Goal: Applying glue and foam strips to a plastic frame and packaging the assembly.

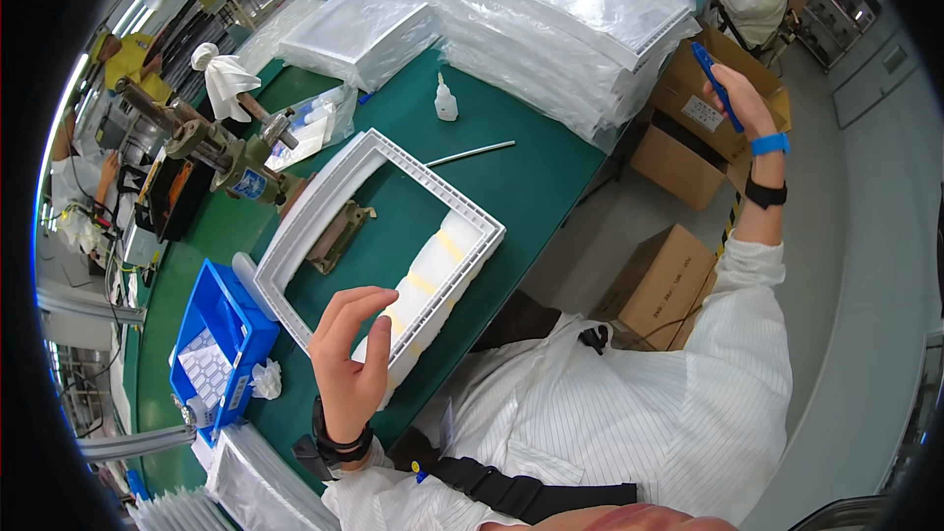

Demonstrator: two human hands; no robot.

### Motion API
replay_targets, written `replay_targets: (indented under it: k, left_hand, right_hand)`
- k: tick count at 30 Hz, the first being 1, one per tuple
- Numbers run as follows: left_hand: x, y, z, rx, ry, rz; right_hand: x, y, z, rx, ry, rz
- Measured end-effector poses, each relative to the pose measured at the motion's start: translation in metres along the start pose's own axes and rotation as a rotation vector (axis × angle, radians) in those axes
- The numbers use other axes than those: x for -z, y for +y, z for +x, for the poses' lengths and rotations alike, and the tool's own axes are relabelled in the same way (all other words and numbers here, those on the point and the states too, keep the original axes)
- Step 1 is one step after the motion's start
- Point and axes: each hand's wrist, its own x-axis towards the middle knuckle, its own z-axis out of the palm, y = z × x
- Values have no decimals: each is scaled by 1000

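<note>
- Left hand (346,359) rests on the near rail of the white plastic frame (324,192), fingers spread and curled over the edge, thumb alongside; a loose pinch on the rail, not a clamp.
- Right hand (739,98) is raised well off to 2 o'clock, closed around a blue tool (715,84), away from the frame.
- Frame lies flat on the green bench (531,177), one corner close to the bench edge at 4 o'clock; white foam pads with yellow tape (433,270) sit inside its near rail.
- Risk: with only one hand on it, the frame could pivot or slide off that edge.
- Risk: the glue bottle (445,100) at 12 o'clock and the metal rod (472,152) lie near; a sweep of the frame could knock them.
- Blue parts bin (218,339) at 9 o'clock, press fixture (211,147) at 10.
- Bagged frame stacks (580,29) at 1 o'clock; cardboard boxes (664,285) on the floor at 3.
- Other workers sit at far benches.
</note>
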Motion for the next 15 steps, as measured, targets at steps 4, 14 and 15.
replay_targets:
  k: [4, 14, 15]
  left_hand:
    - [-1, 2, -2, 9, 4, 12]
    - [1, 3, -6, 4, -3, 7]
    - [1, 3, -6, 2, -11, 8]
  right_hand:
    - [9, -13, 21, 113, 19, -166]
    - [11, -34, 28, 180, -64, -325]
    - [11, -33, 27, 184, -41, -292]
